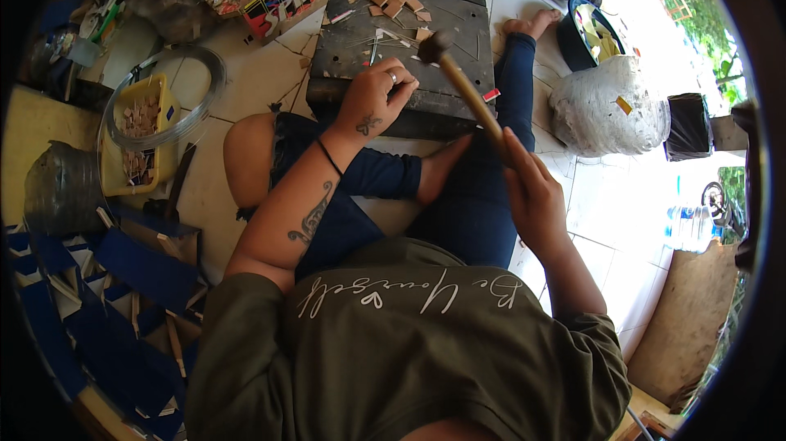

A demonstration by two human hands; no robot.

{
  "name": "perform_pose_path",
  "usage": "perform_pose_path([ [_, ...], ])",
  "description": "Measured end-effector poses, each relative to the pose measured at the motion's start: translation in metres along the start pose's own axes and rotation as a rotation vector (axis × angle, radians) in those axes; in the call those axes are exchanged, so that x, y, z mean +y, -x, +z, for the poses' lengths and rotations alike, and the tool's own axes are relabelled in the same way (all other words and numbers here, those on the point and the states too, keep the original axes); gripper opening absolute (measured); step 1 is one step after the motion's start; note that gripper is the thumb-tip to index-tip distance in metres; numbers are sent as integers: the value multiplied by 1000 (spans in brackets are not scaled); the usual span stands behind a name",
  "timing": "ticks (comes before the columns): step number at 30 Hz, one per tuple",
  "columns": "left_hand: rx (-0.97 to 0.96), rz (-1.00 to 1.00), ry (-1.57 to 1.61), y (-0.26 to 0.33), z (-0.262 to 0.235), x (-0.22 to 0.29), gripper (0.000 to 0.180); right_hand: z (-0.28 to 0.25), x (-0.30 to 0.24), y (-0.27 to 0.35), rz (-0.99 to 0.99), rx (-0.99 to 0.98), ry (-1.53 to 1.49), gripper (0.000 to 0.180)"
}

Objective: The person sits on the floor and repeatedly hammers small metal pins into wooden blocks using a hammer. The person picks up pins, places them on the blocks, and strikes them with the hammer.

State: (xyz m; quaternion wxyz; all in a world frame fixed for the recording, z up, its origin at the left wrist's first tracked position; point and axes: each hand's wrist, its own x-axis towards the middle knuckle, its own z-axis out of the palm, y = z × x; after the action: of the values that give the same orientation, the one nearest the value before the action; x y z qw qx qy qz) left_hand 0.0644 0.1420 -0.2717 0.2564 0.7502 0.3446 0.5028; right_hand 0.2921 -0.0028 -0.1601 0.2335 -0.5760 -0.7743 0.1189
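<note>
Dark metal formed the work surface: a heavy, scuffed block was seen lying on the tiled floor in front of the seated person's crossed legs. The left hand was rested on the near edge of the block, fingers curled down as if pinching something small against it; what was pinched could not be made out. The right hand was closed around the lower end of a wooden hammer handle, with the hammer held slanted so that its dark head was poised over the block, just beside the left fingers. Small tan wooden squares were scattered on the far part of the block. A yellow tray of similar pieces was noted to the left, ringed by a coil of wire. Blue strips were piled at lower left, and a grey wrapped bundle sat to the right.
</note>
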Motion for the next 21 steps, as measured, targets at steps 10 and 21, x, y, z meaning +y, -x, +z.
perform_pose_path([
  [10, 8, -41, 13, 1, 0, 4, 5, 14, 34, -24, -94, 208, -103, 50],
  [21, 490, -248, -339, 35, -143, -58, 12, 79, 91, -105, 238, 187, 503, 44],
])
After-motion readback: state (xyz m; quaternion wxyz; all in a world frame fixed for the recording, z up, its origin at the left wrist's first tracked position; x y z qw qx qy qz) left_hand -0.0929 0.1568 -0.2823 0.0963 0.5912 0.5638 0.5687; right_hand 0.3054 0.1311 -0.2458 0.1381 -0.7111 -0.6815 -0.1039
